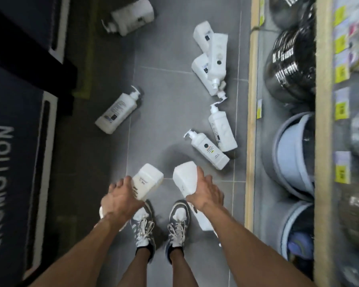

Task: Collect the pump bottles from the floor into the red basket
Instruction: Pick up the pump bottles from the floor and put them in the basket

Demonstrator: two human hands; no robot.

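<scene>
My left hand (120, 198) grips a white pump bottle (147, 179), bottom end pointing away from me. My right hand (205, 193) grips another white pump bottle (184, 176) the same way, above my shoes. Several more white pump bottles lie on the grey tile floor: one at the left (117, 111), two near the right (208, 150) (222, 129), a cluster farther off (212, 59), and one at the top (133, 17). No red basket is in view.
A wooden-edged shelf unit (250, 121) runs along the right, holding grey tubs (290, 154) and dark pots (288, 65). A dark promotion stand (13, 152) fills the left side. My two shoes (162, 222) stand on the tiles between them.
</scene>
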